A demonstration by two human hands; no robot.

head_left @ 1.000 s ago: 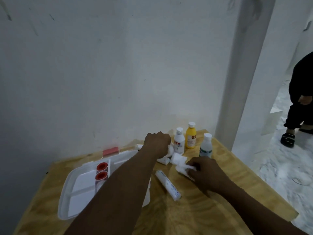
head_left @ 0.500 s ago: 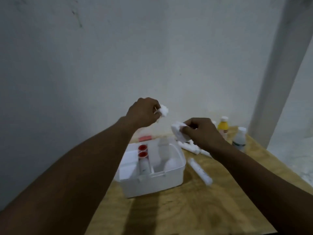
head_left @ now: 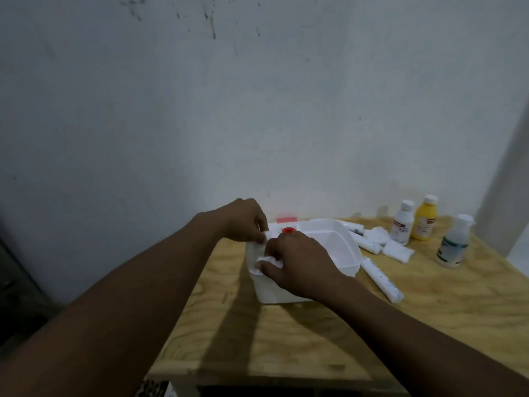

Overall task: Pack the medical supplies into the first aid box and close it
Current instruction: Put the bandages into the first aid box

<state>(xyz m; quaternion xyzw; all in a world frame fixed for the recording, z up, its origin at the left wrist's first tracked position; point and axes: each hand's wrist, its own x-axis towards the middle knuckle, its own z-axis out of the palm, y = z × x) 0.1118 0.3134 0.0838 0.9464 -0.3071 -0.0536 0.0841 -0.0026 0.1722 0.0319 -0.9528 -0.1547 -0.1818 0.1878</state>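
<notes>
Gauze pad (head_left: 266, 260), seemingly soft and light, suits an edge pinch; right hand (head_left: 303, 262) and left hand (head_left: 243, 222) each pinch one above the first aid box (head_left: 274, 293).

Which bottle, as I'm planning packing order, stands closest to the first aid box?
The white bottle with the 70% label, leftmost of the three; the yellow bottle and the clear bottle stand further from the first aid box.

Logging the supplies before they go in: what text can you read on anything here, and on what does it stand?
"70%": on the white bottle, on its label.
The yellow bottle: label print too blurred to read.
The clear bottle: label too blurred to read.
The bandage roll: dark print, too small to read.
</notes>
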